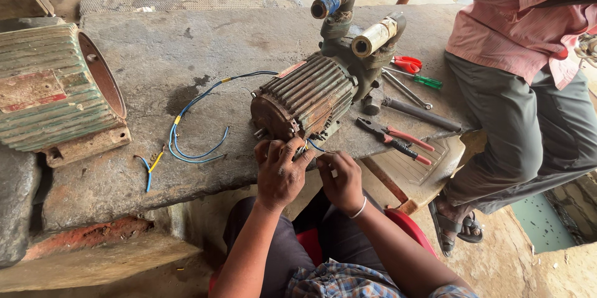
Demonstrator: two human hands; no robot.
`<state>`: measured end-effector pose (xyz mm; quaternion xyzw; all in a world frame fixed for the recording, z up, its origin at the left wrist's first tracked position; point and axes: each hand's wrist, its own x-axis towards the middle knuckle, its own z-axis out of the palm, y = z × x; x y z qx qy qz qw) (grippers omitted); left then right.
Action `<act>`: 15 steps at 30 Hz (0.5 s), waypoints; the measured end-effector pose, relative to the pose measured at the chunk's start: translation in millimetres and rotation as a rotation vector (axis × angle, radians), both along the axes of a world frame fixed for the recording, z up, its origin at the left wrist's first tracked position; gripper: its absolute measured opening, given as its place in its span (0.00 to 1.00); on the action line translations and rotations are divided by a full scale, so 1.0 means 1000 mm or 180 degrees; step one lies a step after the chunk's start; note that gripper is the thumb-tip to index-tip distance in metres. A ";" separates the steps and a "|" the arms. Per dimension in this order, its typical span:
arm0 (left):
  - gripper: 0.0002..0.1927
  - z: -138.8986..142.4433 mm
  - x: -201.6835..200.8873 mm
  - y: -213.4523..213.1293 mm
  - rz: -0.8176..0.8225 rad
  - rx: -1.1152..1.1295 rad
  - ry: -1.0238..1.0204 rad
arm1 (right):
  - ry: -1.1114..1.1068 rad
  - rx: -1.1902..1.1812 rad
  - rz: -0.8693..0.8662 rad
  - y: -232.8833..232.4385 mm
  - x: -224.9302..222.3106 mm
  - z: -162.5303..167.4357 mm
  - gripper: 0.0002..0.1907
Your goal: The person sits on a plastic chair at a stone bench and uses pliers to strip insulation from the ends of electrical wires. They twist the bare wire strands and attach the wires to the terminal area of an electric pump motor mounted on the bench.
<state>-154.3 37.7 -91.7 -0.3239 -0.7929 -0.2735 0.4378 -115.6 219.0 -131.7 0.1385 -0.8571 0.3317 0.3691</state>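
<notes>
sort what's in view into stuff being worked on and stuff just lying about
In hand: left hand and right hand at the rusty pump motor, fingers on its wires.

Lying about: pliers, hammer, screwdriver, scissors, loose blue wires, green motor casing.

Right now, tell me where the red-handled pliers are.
The red-handled pliers lie on the stone slab right of the rusty pump motor, just below the hammer, beyond the right hand.

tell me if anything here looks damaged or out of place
The pump motor under the left hand and right hand is rusty and lies on its side, end cover off. Loose blue wires trail across the stone slab. A second, empty motor housing has flaking green paint.
</notes>
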 end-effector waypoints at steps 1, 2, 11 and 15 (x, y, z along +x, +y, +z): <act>0.09 0.000 0.000 0.000 -0.0005 -0.0026 -0.0006 | -0.0792 -0.1329 0.0481 0.003 -0.006 -0.009 0.03; 0.10 0.000 0.000 -0.001 -0.0006 -0.0049 -0.0011 | -0.1585 -0.2653 0.0964 0.007 -0.014 -0.016 0.05; 0.11 0.004 0.000 -0.001 -0.0043 -0.0016 -0.0017 | -0.1374 -0.1454 0.0626 0.017 -0.003 -0.009 0.10; 0.11 0.003 0.002 -0.003 -0.0058 -0.0007 -0.0092 | -0.0008 0.0429 0.0215 0.004 0.006 0.016 0.16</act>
